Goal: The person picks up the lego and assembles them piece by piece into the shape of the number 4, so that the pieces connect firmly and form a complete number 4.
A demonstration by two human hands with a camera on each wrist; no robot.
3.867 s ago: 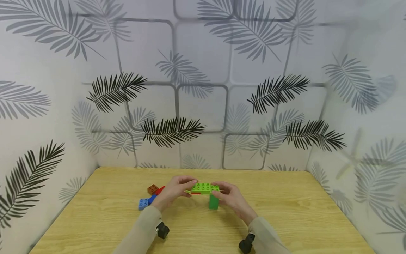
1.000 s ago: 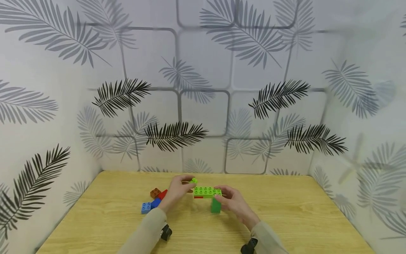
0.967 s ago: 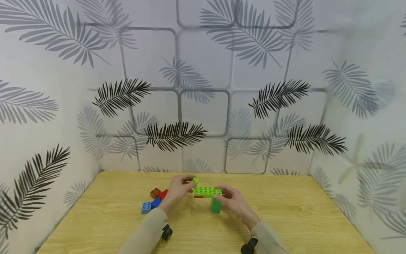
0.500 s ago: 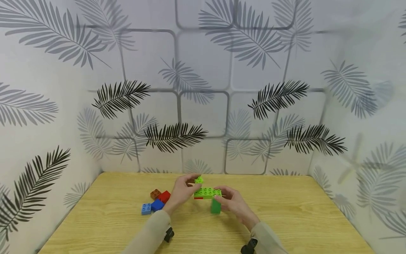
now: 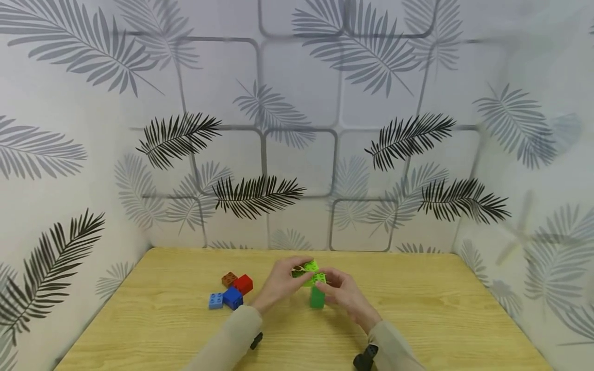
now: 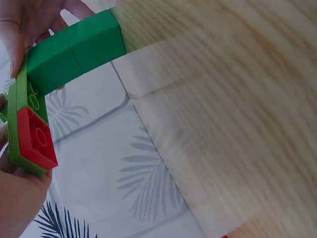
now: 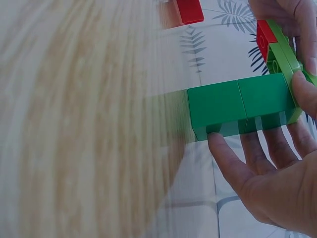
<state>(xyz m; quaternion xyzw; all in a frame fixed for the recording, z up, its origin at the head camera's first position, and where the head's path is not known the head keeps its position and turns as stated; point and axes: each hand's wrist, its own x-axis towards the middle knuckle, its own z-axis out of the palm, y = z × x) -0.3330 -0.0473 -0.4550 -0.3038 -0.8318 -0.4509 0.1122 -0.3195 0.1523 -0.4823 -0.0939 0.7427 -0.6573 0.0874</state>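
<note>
Two dark green toy bricks [image 7: 242, 106] stand stacked on the table, with a lime-green long brick [image 5: 319, 278] across their top. Its left part overhangs, with a red brick [image 6: 37, 139] attached underneath. My right hand [image 5: 347, 298] grips the stack: the fingers lie along the green bricks and the thumb is on the lime brick's end. My left hand [image 5: 280, 282] pinches a small lime-green brick [image 5: 311, 265] right above the long brick, beside the right fingertips. Left fingers cover much of the long brick in the head view.
To the left on the wooden table [image 5: 153, 309] lie a brown brick [image 5: 229, 279], a red brick [image 5: 243, 284], a dark blue brick [image 5: 233, 298] and a light blue brick [image 5: 215, 300]. Behind the table rises a leaf-patterned wall [image 5: 297, 154].
My left hand has carried the small lime brick rightward from beside the long brick to over it. The loose red and blue bricks are uncovered. My right hand keeps its grip on the stack.
</note>
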